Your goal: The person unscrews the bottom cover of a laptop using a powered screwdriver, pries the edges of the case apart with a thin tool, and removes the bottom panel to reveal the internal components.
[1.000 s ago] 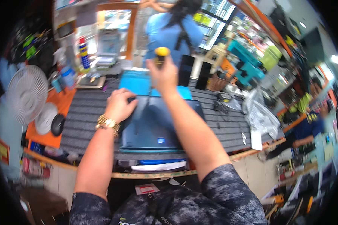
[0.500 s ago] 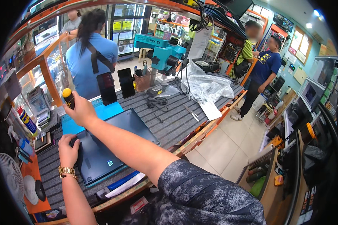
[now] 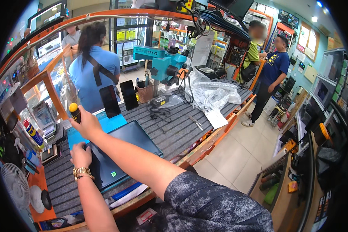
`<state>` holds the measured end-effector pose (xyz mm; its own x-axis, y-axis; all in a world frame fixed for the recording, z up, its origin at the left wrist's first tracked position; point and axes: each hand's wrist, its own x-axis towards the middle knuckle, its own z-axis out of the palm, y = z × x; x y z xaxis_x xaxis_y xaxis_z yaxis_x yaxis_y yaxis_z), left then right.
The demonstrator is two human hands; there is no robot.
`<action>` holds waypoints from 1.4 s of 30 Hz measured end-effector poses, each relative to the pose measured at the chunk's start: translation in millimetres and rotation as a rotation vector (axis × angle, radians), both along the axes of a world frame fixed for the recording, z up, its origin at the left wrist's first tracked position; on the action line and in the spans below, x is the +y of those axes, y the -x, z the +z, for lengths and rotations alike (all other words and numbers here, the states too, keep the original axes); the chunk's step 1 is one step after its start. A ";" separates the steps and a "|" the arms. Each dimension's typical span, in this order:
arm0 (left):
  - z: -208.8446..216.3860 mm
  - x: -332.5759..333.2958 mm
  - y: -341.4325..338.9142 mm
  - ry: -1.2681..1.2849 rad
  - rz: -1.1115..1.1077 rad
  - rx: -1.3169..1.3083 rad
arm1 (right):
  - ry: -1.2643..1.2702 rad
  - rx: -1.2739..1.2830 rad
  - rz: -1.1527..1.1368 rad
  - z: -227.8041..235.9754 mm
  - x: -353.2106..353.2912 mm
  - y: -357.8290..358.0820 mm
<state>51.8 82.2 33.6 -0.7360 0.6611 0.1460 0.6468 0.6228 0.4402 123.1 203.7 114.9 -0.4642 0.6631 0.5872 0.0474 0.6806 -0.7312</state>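
Note:
A dark blue laptop (image 3: 137, 138) lies flat, with its outer casing up and a small square sticker near its front edge. My right hand (image 3: 88, 125) is closed around a screwdriver (image 3: 75, 112) with a black and yellow handle, above the laptop's far left part. The screwdriver's shaft and tip are hidden behind that hand. Close by, my left hand (image 3: 81, 156), wearing a gold watch, rests at the laptop's left edge with its thumb and fingers apart. Under the laptop's far side extends a bright blue mat (image 3: 116, 123).
Two phones stand upright near a pen basket (image 3: 145, 92) and a teal microscope (image 3: 162, 67). A coiled cable (image 3: 160, 113), tweezers (image 3: 195, 122) and bubble wrap (image 3: 216, 91) lie rightward. At left are a spray can (image 3: 33, 132) and a white fan (image 3: 15, 185). Several people are beyond the bench.
The view has tilted, so the bench sits lower in the picture. Both hands stay almost at the same places over the laptop, the screwdriver still in my right hand.

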 end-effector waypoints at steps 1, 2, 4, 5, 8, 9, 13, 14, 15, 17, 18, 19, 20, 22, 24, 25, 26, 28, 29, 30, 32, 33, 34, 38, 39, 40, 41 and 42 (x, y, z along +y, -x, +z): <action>3.7 -3.3 -5.7 0.017 0.031 0.040 | -0.001 0.015 0.011 1.3 -3.8 1.2; 2.2 -3.8 -0.6 0.011 0.035 0.046 | -0.001 0.030 0.021 3.5 -5.0 2.6; -7.5 -1.8 5.4 -0.068 -0.082 0.130 | 0.015 0.042 0.032 2.0 -2.3 0.5; -11.6 -1.5 8.0 -0.066 -0.083 0.129 | 0.027 0.056 0.045 1.7 -0.6 0.1; -14.2 1.7 5.7 -0.042 -0.120 0.119 | 0.031 0.059 0.048 -2.1 6.8 -1.5; -14.3 2.4 6.0 -0.057 -0.130 0.123 | 0.033 0.057 0.049 -2.9 7.9 -0.1; -11.6 -3.2 13.7 -0.080 -0.131 0.124 | -0.028 0.063 0.023 -3.4 5.6 13.5; -10.4 -2.5 13.6 -0.088 -0.117 0.110 | -0.054 0.064 0.006 -3.1 5.2 17.8; -15.6 0.0 16.2 -0.086 -0.112 0.129 | -0.044 0.127 0.057 -5.6 9.6 19.8; -15.1 -1.6 14.4 -0.152 -0.128 0.104 | -0.025 0.227 0.149 -9.9 17.5 19.4; -24.1 -5.8 23.2 -0.167 -0.099 0.145 | -0.084 0.333 0.198 -6.8 15.9 21.4; -7.1 -8.4 7.9 -0.096 -0.068 0.147 | -0.042 0.345 0.118 -4.7 18.3 13.1; 5.4 -9.9 1.7 -0.090 -0.085 0.063 | -0.142 0.368 -0.008 1.4 25.5 3.8; 3.1 -3.3 -2.5 -0.073 -0.069 0.057 | 0.109 0.406 -0.021 8.2 45.7 -13.7; 5.5 -1.5 -6.5 -0.097 -0.087 0.049 | 0.262 0.511 0.031 13.0 59.2 -29.4; 5.5 -3.8 -5.5 -0.159 -0.096 0.065 | 0.256 0.567 0.114 16.6 60.7 -32.4; 5.1 -7.9 -4.2 -0.165 -0.076 0.064 | 0.277 0.583 0.137 17.7 60.5 -34.4; 7.6 -8.0 -0.8 -0.374 -0.177 0.059 | 0.309 0.596 0.140 20.0 58.6 -39.0; 9.2 -8.2 1.2 -0.376 -0.171 0.061 | 0.318 0.588 0.126 20.5 56.9 -40.7; 9.8 -7.3 1.6 -0.482 -0.239 0.059 | 0.327 0.579 0.119 20.5 55.3 -43.6; 11.6 -5.5 2.3 -0.588 -0.309 0.056 | 0.339 0.580 0.125 21.6 54.0 -45.5; 10.8 -4.0 3.2 -0.610 -0.330 0.050 | 0.352 0.580 0.133 20.7 54.1 -46.5; 10.0 -2.7 3.9 -0.632 -0.351 0.044 | 0.353 0.579 0.133 20.2 54.2 -47.6; 7.3 1.5 5.8 -0.706 -0.362 -0.041 | 0.355 0.583 0.218 17.6 59.6 -53.9; 7.7 1.6 5.3 -0.746 -0.358 -0.104 | 0.372 0.576 0.274 17.0 59.9 -55.4; 8.6 1.9 4.7 -0.787 -0.354 -0.168 | 0.373 0.571 0.274 16.0 59.8 -57.3; 8.9 3.3 4.1 -0.788 -0.350 -0.172 | 0.384 0.559 0.358 14.6 59.3 -59.5; 9.1 3.8 4.1 -0.838 -0.386 -0.220 | 0.396 0.546 0.446 13.3 57.8 -60.5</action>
<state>47.7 86.0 42.7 -0.5561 0.6075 0.5672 0.5910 -0.1907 0.7838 183.6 261.5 128.2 -0.4494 0.6894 0.5682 -0.6013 0.2369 -0.7631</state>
